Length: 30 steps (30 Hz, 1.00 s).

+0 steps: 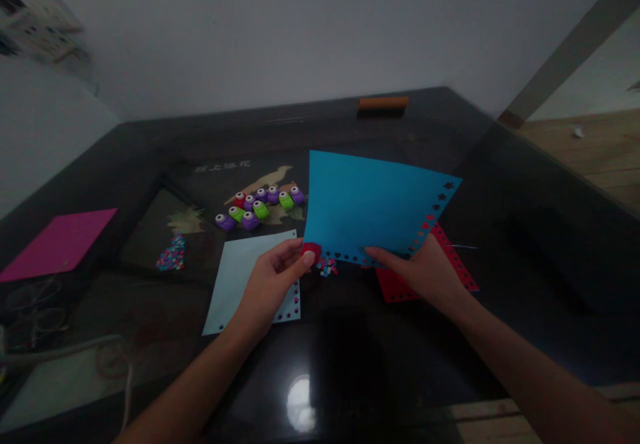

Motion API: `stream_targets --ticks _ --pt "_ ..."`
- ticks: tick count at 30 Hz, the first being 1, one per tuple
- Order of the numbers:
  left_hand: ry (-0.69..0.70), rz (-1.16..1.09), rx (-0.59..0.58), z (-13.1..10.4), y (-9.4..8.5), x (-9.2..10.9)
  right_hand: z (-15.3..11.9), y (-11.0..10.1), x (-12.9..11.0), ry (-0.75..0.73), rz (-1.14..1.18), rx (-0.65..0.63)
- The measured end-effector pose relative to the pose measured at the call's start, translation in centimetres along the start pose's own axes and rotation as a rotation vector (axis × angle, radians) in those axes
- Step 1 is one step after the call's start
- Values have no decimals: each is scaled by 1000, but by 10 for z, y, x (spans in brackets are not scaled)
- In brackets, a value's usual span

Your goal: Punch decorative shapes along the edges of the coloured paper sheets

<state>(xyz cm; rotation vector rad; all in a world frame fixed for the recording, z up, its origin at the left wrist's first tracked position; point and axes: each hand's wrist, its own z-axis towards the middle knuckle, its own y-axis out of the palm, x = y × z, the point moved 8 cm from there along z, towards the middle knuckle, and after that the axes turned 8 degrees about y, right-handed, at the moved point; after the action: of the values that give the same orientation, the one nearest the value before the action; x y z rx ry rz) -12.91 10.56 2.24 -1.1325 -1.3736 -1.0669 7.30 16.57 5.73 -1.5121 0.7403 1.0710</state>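
A blue sheet of paper [370,204] is held up over the dark table, with small shapes punched along its right and lower edges. My left hand [280,271] is closed around a red craft punch [310,251] at the sheet's lower left corner, thumb on top. My right hand [425,267] grips the sheet's lower right edge, thumb in front. Small coloured paper cut-outs [328,267] lie just below the sheet. Under my left arm is a light blue sheet [235,274] with punched edges. A red punched sheet [453,257] lies partly beneath my right hand.
Several purple, green and red craft punches [260,209] stand grouped behind the light blue sheet. A heap of cut-outs [171,254] and a magenta sheet [60,241] lie to the left, near scissors [35,311] and a white cable [75,347]. An orange-brown object [383,104] sits by the wall.
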Motion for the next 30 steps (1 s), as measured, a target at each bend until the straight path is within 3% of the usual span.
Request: stream_targets --ticks 30 --pt "-1 -33 15 1 -1 -1 0 0 -1 19 13 -2"
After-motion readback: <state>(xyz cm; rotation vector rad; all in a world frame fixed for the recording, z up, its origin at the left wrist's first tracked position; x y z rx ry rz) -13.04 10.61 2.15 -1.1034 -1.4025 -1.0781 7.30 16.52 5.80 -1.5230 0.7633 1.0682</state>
